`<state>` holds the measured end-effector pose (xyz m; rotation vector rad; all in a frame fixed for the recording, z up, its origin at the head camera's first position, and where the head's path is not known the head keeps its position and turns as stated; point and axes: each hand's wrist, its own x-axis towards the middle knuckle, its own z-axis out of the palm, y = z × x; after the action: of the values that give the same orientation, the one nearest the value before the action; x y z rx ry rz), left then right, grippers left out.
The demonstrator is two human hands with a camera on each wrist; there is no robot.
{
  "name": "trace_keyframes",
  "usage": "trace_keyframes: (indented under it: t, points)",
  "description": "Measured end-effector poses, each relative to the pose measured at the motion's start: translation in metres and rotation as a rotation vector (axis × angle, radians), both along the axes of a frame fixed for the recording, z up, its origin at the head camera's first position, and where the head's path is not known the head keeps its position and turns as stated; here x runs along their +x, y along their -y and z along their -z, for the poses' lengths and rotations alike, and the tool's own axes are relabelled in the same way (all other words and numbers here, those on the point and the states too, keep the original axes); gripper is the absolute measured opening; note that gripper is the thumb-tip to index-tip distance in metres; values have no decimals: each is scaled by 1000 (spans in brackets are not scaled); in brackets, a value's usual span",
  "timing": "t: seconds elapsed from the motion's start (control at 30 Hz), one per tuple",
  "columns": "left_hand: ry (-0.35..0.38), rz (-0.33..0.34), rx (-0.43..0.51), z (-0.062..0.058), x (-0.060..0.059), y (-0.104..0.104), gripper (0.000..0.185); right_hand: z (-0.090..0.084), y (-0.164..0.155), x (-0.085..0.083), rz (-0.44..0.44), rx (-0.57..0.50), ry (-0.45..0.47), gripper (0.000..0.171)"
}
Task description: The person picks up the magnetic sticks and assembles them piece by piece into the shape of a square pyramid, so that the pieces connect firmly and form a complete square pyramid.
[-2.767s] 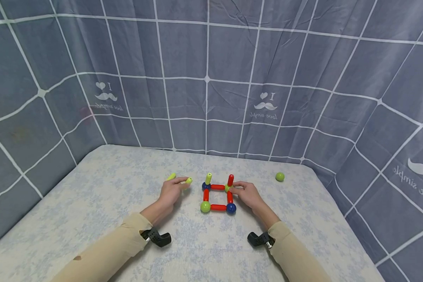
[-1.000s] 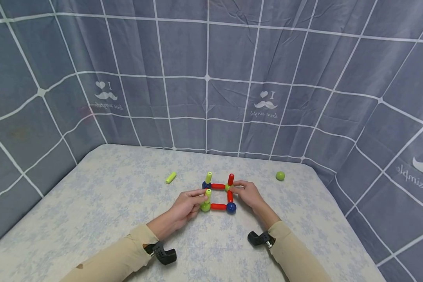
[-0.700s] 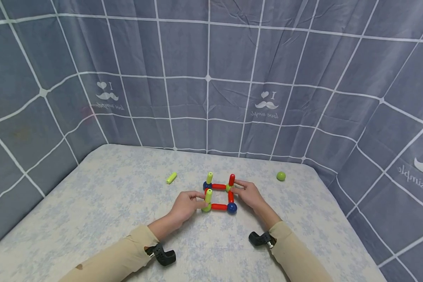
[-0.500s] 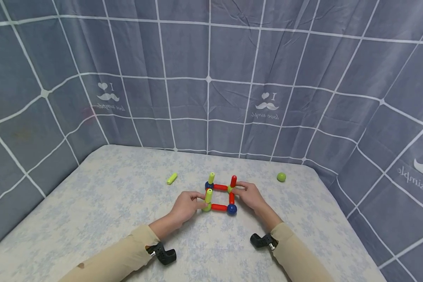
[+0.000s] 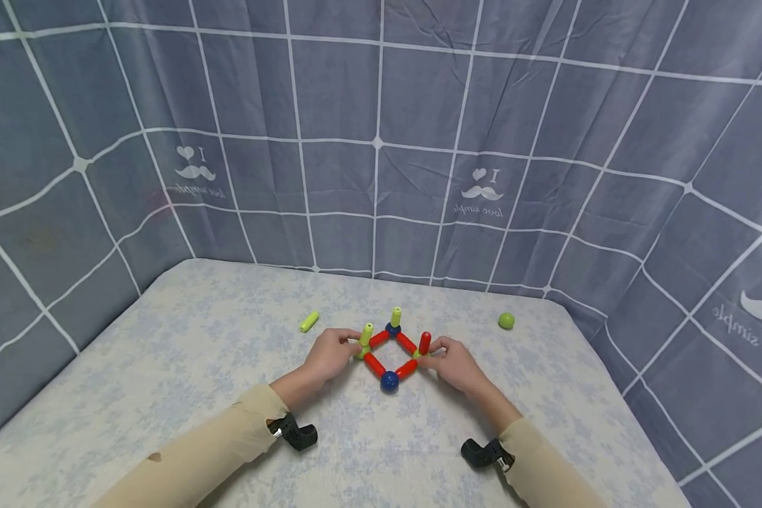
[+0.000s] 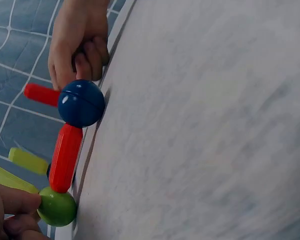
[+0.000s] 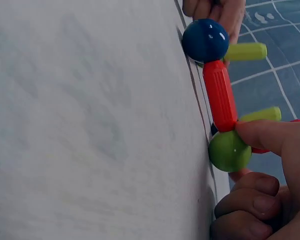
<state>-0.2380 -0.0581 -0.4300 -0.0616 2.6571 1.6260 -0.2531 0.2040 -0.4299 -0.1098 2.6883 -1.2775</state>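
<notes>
- Since the earlier head frames the red-rod frame (image 5: 391, 349) has turned from a square set straight to you into a diamond, one corner toward you, just below the middle of the head view.
- Your cloth-covered table (image 5: 165, 395) fills the lower half of the picture; the frame lies flat on it, between both hands.
- Handling, as judged: hard, light plastic rods and balls, smooth and likely slippery. The joints look able to swivel, so the frame will shear if you push it at one corner only. Take hold at the corner balls, not mid-rod.
- Left hand (image 5: 327, 355): to the left of the frame, wrist low to the table. In the left wrist view its fingertips pinch the green ball (image 6: 56, 208) at the left corner, beside the base of a yellow-green upright peg (image 5: 366, 334).
- Right hand (image 5: 458, 365): to the right, mirrored pose. In the right wrist view its thumb and fingers pinch the green corner ball (image 7: 229, 150) under the red upright peg (image 5: 425, 343).
- Blue ball (image 5: 389, 382): the near corner, untouched by either hand.
- A second yellow-green peg (image 5: 396, 317) stands on the far corner.
- Loose pieces: a yellow-green rod (image 5: 308, 322) lies left of centre, well apart from the frame; a green ball (image 5: 506, 321) lies right of centre.
</notes>
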Motion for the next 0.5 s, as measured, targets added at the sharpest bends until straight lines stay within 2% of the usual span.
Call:
trace_keyframes:
  t: [0.2,0.5]
  points:
    - [10,9,3,-3,-12,-2,30,-2,4,16,-20,27,19,32]
    - [33,39,63,-1,-28,-6,30,-6,16,36,0,87,43,37]
